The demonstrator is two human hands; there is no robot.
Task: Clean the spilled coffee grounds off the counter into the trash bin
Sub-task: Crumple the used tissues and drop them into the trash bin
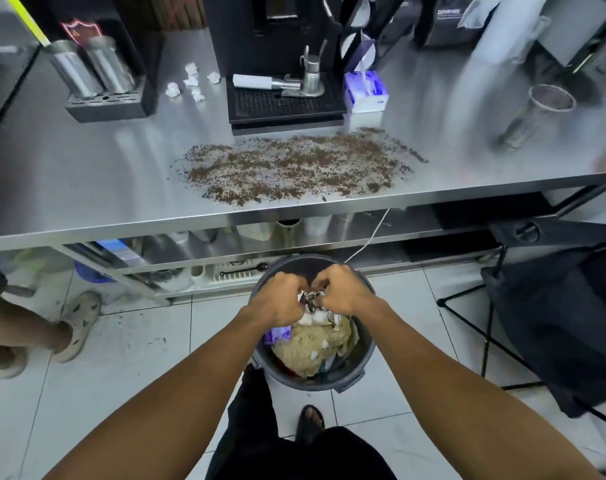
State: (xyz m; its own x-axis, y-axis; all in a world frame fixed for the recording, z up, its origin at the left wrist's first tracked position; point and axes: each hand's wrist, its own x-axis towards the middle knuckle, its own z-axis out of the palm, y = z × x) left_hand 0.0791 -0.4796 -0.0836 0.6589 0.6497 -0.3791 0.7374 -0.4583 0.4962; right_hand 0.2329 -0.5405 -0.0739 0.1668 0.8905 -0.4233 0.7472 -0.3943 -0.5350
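Observation:
Brown coffee grounds (294,164) lie scattered in a wide patch on the steel counter (87,188), close to its front edge. Below, on the floor, stands a round grey trash bin (363,362) holding beige and white waste. Over the bin my left hand (277,299) and my right hand (343,292) are pressed together, both closed on a crumpled white tissue (310,299) stained dark with grounds. Most of the tissue is hidden between my fingers.
A black coffee machine with drip tray (284,105) stands behind the spill, beside a tissue box (365,93). Several crumpled tissues (190,84) lie at back left by two steel cups (93,67). A metal strainer (533,116) is at right. Another person's feet (76,327) are at left; a black bag stand (554,323) at right.

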